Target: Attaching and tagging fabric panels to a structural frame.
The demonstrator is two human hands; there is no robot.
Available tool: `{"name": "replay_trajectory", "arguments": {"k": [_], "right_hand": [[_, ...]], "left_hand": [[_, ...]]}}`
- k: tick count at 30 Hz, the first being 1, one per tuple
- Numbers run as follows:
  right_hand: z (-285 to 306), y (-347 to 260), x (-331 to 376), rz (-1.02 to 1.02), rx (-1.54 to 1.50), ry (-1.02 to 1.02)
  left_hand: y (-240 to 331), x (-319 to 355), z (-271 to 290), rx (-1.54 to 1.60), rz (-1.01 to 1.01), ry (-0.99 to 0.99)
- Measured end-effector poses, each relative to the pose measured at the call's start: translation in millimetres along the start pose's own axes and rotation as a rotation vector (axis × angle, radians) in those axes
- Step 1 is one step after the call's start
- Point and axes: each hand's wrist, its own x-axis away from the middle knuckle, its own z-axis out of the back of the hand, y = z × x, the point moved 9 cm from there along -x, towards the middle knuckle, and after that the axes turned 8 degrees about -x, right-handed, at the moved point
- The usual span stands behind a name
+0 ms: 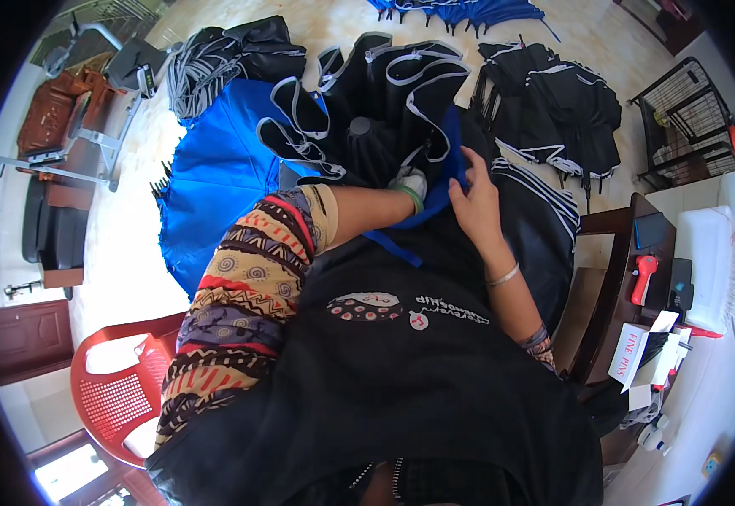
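Observation:
A half-folded umbrella (363, 156) with a black inside, grey-trimmed edges and a blue outer side stands in front of my body, its folds fanned upward. My left hand (412, 183), in a pale glove with a green band at the wrist, is closed at the umbrella's near edge, its fingertips partly hidden in the folds. Beside it on the right, my right hand (477, 202) is bare, fingers apart and curved, close against the blue fabric. A blue strap (393, 249) hangs down over my black apron (435, 371).
Blue umbrella fabric (216, 177) spreads to the left, near a grey-edged black bundle (237, 67). More black umbrellas (553, 110) lie at the right. A red plastic chair (118, 392) stands lower left; a dark wooden table (608, 312) holds a red-handled tool (643, 278) and an opened white box (633, 354).

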Motion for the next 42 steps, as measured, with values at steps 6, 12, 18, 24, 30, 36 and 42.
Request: {"name": "replay_trajectory", "arguments": {"k": [6, 12, 18, 24, 30, 36, 42], "right_hand": [[-8, 15, 19, -0.366, -0.915, -0.130], [-10, -28, -8, -0.307, -0.904, -0.112], [-32, -68, -21, -0.055, -0.580, -0.197], [-24, -70, -18, -0.003, -0.509, -0.194], [-60, -91, -4, 0.088, -0.551, -0.342], [-58, -48, 2, -0.418, -1.105, -0.191], [-46, -54, 0, -0.355, -1.288, -0.291]], "left_hand": [[23, 19, -7, -0.211, 0.159, 0.027], [27, 9, -12, -0.609, 0.244, 0.030], [57, 50, -31, -1.465, 0.230, -0.021], [96, 71, -78, -2.170, 0.184, -0.037], [180, 90, -239, -2.290, -0.449, 0.423], [195, 115, -202, -1.787, -0.495, 0.843], [189, 93, -209, -2.046, -0.403, 0.468]]}}
